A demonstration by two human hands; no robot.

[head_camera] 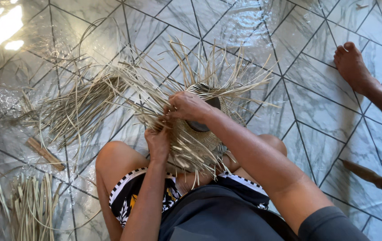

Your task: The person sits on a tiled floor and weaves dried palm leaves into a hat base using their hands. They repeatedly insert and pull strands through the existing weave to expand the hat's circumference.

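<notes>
1. The half-woven basket (pixel 200 134) rested on the person's lap between the raised knees, near the middle of the view, its dark open mouth turned up and away, toward the far side.
2. The right hand (pixel 186 106) lay on the basket's far-left rim, fingers curled together and clamped on a few loose straw strands (pixel 155 96) that sprang from the edge.
3. The left hand (pixel 157 142) sat just below and to the near-left of the right one, fingers pinched shut on strands at the basket's left side; the two hands were almost touching.
4. The gripped strands ran out to the left and far from both hands, so their long axis pointed away from the body. The right hand was the nearer to the rim, the left the nearer to the woven wall.
5. A loose bundle of straw (pixel 79 105) lay on the tiled floor (pixel 316 116) well to the left, with a wooden stick (pixel 43 153) nearer and green leaf strips (pixel 30 205) at the near-left corner.
6. Another person's bare foot (pixel 351 67) stood at the far right, well apart.
7. No packages, labels or signs showed.
</notes>
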